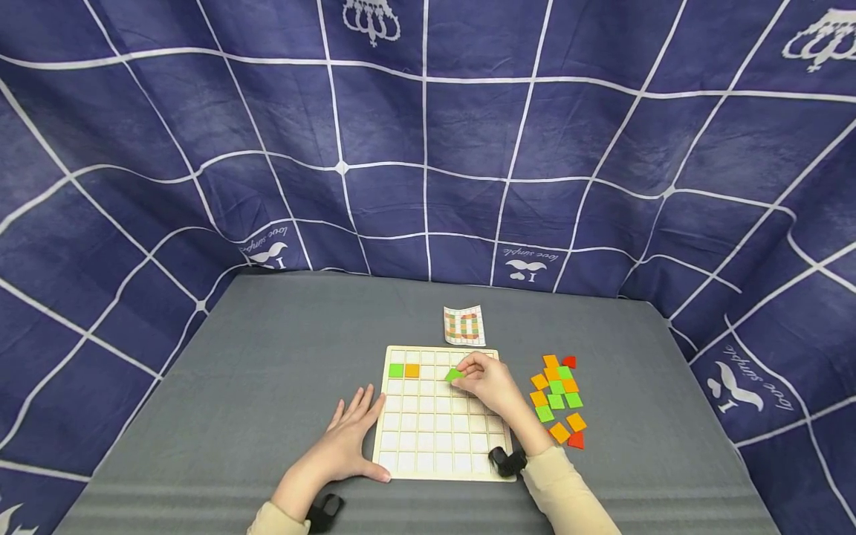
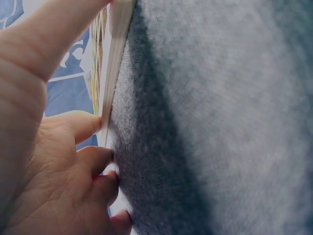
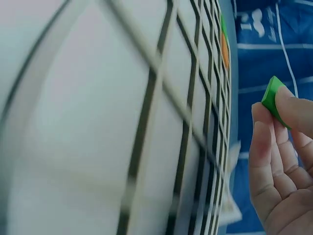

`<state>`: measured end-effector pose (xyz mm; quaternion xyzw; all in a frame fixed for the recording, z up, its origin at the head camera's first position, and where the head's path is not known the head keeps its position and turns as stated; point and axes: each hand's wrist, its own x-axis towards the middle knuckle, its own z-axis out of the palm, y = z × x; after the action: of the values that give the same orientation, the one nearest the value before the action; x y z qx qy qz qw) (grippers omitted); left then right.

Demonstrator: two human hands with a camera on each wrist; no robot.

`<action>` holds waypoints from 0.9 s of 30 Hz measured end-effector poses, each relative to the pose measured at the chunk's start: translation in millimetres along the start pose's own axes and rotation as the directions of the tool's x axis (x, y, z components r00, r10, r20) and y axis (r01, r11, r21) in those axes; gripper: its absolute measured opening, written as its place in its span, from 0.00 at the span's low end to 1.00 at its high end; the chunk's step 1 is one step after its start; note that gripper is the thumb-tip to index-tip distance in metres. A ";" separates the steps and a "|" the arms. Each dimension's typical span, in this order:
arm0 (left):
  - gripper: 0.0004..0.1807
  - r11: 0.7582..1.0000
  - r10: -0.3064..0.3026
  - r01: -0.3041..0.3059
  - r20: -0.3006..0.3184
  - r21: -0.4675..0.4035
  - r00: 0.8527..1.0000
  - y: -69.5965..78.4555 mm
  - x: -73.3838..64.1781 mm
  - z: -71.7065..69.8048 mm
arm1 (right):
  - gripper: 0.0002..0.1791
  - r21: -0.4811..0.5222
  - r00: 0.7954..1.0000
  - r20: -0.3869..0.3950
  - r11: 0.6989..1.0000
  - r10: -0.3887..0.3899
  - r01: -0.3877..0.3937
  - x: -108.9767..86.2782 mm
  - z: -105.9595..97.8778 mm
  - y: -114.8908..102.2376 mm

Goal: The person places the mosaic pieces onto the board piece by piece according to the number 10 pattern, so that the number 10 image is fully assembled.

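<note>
My right hand (image 1: 487, 380) pinches a green square tile (image 1: 454, 374) between thumb and fingertips, above the upper right part of a white gridded board (image 1: 426, 423). In the right wrist view the green tile (image 3: 274, 100) stands tilted in the fingertips, apart from the grid. On the board's second row sit a green tile (image 1: 397, 370) and, beside it, an orange tile (image 1: 412, 370). My left hand (image 1: 348, 438) lies with fingers spread at the board's left side; in the left wrist view its thumb and index finger touch the board edge (image 2: 110, 73).
Right of the board lies a loose heap of orange, green and red tiles (image 1: 556, 386), several of each of the first two. A small printed pattern card (image 1: 464, 325) lies behind the board. Grey cloth (image 1: 301, 334) covers the table, and a blue checked curtain (image 1: 468, 126) hangs behind.
</note>
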<state>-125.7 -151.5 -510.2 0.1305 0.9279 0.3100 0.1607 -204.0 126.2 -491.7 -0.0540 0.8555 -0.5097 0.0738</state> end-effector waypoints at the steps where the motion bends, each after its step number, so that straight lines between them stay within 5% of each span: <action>1: 0.72 1.000 0.000 0.000 0.001 0.001 1.000 0.2 -0.1 -0.1 | 0.09 -0.008 1.000 0.012 1.000 -0.022 0.022 0.7 4.8 -2.0; 13: 0.71 1.000 -0.003 0.003 0.004 0.006 1.000 1.1 -0.2 0.2 | 0.07 -0.092 0.989 0.095 0.988 -0.117 0.126 14.0 55.6 -17.8; 27: 0.72 1.000 -0.003 0.003 -0.014 0.011 1.000 2.2 -0.8 0.6 | 0.05 -0.231 0.986 0.070 0.959 -0.153 0.165 17.7 69.6 -25.1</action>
<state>-124.4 -149.7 -509.1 0.1280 0.9308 0.3056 0.1541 -208.4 51.2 -503.6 -0.1439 0.9007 -0.4072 0.0477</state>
